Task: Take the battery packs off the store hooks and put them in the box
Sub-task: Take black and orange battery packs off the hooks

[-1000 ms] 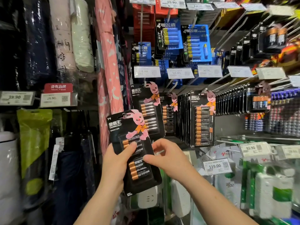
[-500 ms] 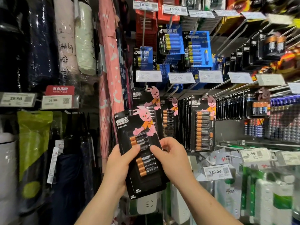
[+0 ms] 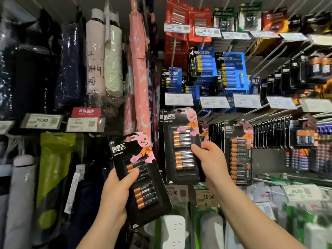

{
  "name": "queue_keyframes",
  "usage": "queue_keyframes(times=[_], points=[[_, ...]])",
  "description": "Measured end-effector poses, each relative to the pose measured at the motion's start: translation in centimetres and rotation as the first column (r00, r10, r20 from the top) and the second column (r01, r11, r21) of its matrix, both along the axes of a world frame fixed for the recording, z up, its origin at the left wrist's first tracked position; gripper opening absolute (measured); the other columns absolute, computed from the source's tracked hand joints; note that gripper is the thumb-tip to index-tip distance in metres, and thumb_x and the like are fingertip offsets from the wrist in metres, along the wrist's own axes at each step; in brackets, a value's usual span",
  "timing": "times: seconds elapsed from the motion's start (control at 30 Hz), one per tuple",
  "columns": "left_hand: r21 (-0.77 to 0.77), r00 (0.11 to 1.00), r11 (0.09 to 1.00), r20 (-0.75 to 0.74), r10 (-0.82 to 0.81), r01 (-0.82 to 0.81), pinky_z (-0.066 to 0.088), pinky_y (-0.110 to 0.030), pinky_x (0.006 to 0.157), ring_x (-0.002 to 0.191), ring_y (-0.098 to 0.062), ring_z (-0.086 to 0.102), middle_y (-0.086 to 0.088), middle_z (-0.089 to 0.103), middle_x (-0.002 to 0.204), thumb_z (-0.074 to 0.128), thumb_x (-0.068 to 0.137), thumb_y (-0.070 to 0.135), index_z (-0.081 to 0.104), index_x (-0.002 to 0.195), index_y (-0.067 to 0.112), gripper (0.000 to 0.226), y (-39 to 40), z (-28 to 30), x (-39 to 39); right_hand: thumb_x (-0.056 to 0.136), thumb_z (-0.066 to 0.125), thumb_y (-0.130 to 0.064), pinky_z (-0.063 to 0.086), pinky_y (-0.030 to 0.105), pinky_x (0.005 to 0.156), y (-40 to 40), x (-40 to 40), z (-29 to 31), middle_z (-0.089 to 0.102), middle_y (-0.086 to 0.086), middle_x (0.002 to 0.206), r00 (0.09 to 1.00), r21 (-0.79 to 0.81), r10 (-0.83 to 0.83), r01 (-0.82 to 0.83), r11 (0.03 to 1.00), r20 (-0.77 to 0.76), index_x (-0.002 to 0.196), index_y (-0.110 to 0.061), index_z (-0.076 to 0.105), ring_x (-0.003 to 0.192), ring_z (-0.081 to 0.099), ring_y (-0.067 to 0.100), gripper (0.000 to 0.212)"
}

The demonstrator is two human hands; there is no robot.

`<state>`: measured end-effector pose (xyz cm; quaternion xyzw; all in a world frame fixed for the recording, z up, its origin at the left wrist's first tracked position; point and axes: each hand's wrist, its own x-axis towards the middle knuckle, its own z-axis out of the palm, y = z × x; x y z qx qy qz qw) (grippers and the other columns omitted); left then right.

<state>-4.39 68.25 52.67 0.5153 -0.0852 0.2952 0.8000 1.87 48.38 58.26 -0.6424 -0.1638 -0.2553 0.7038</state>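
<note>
No box shows anywhere in the head view, and both forearms run off the bottom edge. The price tags at the right and top are blurred, most of their figures unreadable.

The left hand [image 3: 115, 193] has a closed grip on a black battery pack [image 3: 142, 178], thumb laid across the front blister and fingers hidden behind the card; the pack tilts to the left, free of any hook, in front of the lower shelf goods. The right hand [image 3: 210, 160] grips the right edge of a second battery pack [image 3: 181, 146], thumb on the front near the upper row of cells, fingers curled out of sight behind. This pack stands upright at the front of its row; whether its hang-hole sits on the hook cannot be told.

Just right of that hand hangs a thick row of taller battery packs [image 3: 239, 151], and further right more black packs [image 3: 296, 133] line the pegs. Above them are blue battery packs [image 3: 231, 71] and red packs [image 3: 179, 17]. At the left, folded umbrellas [image 3: 138, 69] in pink, cream and dark sleeves hang beside the pegboard, over shelf price tags [image 3: 43, 120].
</note>
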Motion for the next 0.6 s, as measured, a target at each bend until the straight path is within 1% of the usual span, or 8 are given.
queue_keyframes(times=[0.07, 0.13, 0.23, 0.27, 0.33, 0.4, 0.5, 0.6], points=[[0.004, 1.000, 1.000, 0.003, 0.004, -0.004, 0.054, -0.037, 0.066, 0.077, -0.024, 0.075, -0.007, 0.077, 0.092, 0.063, 0.090, 0.003, 0.066, 0.106, 0.015, 0.020, 0.3, 0.0, -0.2, 0.090, 0.066, -0.024, 0.056, 0.041, 0.084, 0.4, 0.5, 0.6, 0.071, 0.004, 0.103, 1.000, -0.006, 0.010, -0.010, 1.000, 0.007, 0.110, -0.014, 0.062, 0.095, 0.068, 0.020, 0.022], [0.018, 1.000, 1.000, 0.012, 0.011, -0.012, 0.053, -0.036, 0.066, 0.076, -0.022, 0.075, -0.007, 0.077, 0.092, 0.062, 0.090, 0.003, 0.067, 0.104, 0.015, 0.019, 0.5, -0.1, -0.4, 0.089, 0.066, -0.027, 0.055, 0.042, 0.085, 0.7, 1.1, 1.1, 0.070, 0.003, 0.104, 1.000, -0.007, 0.026, -0.026, 1.000, -0.001, 0.109, -0.016, 0.062, 0.096, 0.067, 0.020, 0.023], [0.036, 1.000, 0.999, 0.019, 0.020, -0.021, 0.054, -0.037, 0.066, 0.076, -0.023, 0.075, -0.006, 0.077, 0.092, 0.061, 0.090, 0.002, 0.067, 0.102, 0.016, 0.019, 0.7, -0.1, -0.7, 0.091, 0.065, -0.024, 0.054, 0.033, 0.072, 0.9, 2.1, 1.2, 0.071, 0.003, 0.097, 0.999, 0.014, 0.048, -0.048, 0.999, -0.025, 0.105, -0.013, 0.066, 0.089, 0.068, 0.016, 0.018], [0.037, 1.000, 0.999, 0.017, 0.024, -0.025, 0.054, -0.037, 0.066, 0.077, -0.023, 0.075, -0.006, 0.077, 0.092, 0.062, 0.090, 0.003, 0.067, 0.103, 0.016, 0.019, 0.8, -0.2, -0.8, 0.091, 0.065, -0.025, 0.055, 0.036, 0.073, 1.0, 2.5, 1.0, 0.072, 0.005, 0.097, 0.997, 0.019, 0.055, -0.055, 0.998, -0.046, 0.105, -0.011, 0.067, 0.089, 0.068, 0.018, 0.020], [0.026, 0.999, 0.999, 0.005, 0.036, -0.036, 0.054, -0.038, 0.067, 0.080, -0.025, 0.075, -0.007, 0.076, 0.095, 0.063, 0.089, 0.004, 0.066, 0.107, 0.015, 0.021, 1.3, -0.3, -0.9, 0.088, 0.069, -0.027, 0.057, 0.047, 0.083, 1.0, 3.2, 0.6, 0.073, 0.008, 0.100, 0.992, 0.043, 0.080, -0.076, 0.996, -0.098, 0.107, -0.010, 0.067, 0.093, 0.070, 0.026, 0.026], [0.021, 0.999, 0.999, -0.003, 0.040, -0.039, 0.054, -0.038, 0.067, 0.082, -0.026, 0.074, -0.008, 0.076, 0.098, 0.065, 0.088, 0.005, 0.065, 0.110, 0.014, 0.023, 1.6, -0.3, -0.9, 0.087, 0.070, -0.024, 0.058, 0.051, 0.082, 0.9, 3.6, 0.4, 0.073, 0.011, 0.100, 0.989, 0.064, 0.097, -0.090, 0.994, -0.115, 0.108, -0.007, 0.065, 0.091, 0.071, 0.029, 0.028], [0.042, 0.999, 0.998, 0.000, 0.038, -0.038, 0.055, -0.037, 0.066, 0.083, -0.027, 0.074, -0.009, 0.076, 0.098, 0.065, 0.088, 0.005, 0.065, 0.110, 0.013, 0.024, 1.7, -0.1, -1.0, 0.087, 0.068, -0.021, 0.058, 0.043, 0.080, 0.7, 3.6, 0.3, 0.071, 0.008, 0.102, 0.993, 0.041, 0.072, -0.068, 0.997, -0.096, 0.109, -0.007, 0.061, 0.093, 0.070, 0.026, 0.027], [0.080, 0.999, 0.996, 0.019, 0.032, -0.033, 0.055, -0.033, 0.061, 0.077, -0.023, 0.075, -0.007, 0.077, 0.092, 0.064, 0.088, 0.003, 0.067, 0.104, 0.015, 0.019, 1.4, -0.1, -1.3, 0.088, 0.068, -0.019, 0.043, 0.030, 0.084, 0.8, 2.8, 0.1, 0.058, -0.004, 0.106, 1.000, 0.009, -0.028, 0.028, 1.000, -0.005, 0.113, -0.016, 0.051, 0.099, 0.057, 0.013, 0.031]])
